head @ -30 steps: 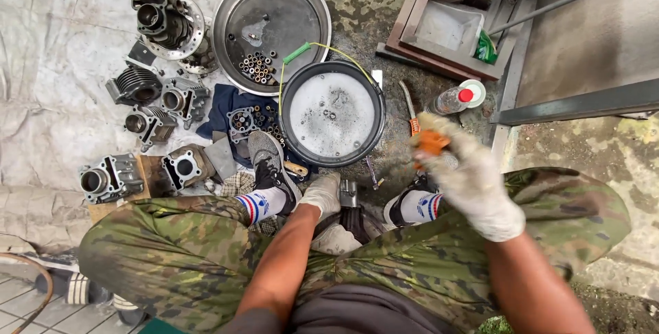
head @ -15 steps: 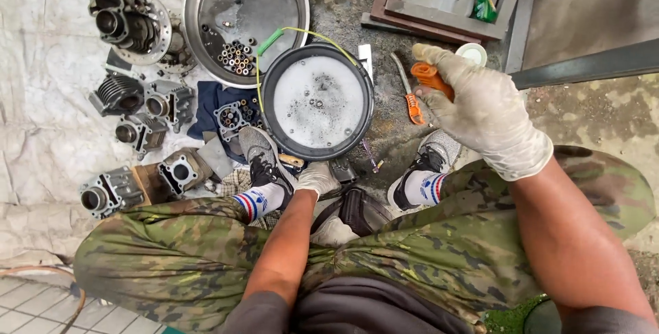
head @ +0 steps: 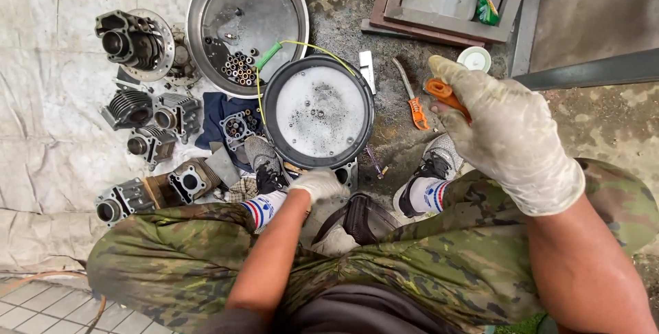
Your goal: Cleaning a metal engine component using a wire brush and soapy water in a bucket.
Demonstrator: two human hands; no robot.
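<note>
Between your knees, your left hand [head: 317, 184] reaches down in a pale glove, its fingers curled over a dark metal part [head: 345, 172] on the ground, just below the rim of the basin [head: 319, 112]. How tightly those fingers close you cannot tell from above. Your right hand [head: 506, 135], also gloved, is raised over your right knee with its fingers clenched around an orange handle [head: 445, 93]; only the end of that handle sticks out past your thumb, and the rest is hidden in your fist.

You sit low on a rough concrete floor [head: 357, 11] stained green and brown. Black and round, the basin holds foamy liquid, with a yellow wire bail and green grip [head: 269, 55] at its upper left. Behind it lies a round steel tray [head: 244, 21] with a heap of small bolts [head: 237, 67]. A grey sheet [head: 48, 128] covers the floor's left side, carrying several engine cylinders [head: 152, 143] and a blue rag [head: 214, 116]. To the basin's right lies a knife [head: 411, 102] with an orange handle, and past it a white cap [head: 474, 59]. A wooden frame [head: 439, 4] sits at the top edge.

Your held handle hangs well right of the basin, near the knife, while the metal part touches the basin's near side.
</note>
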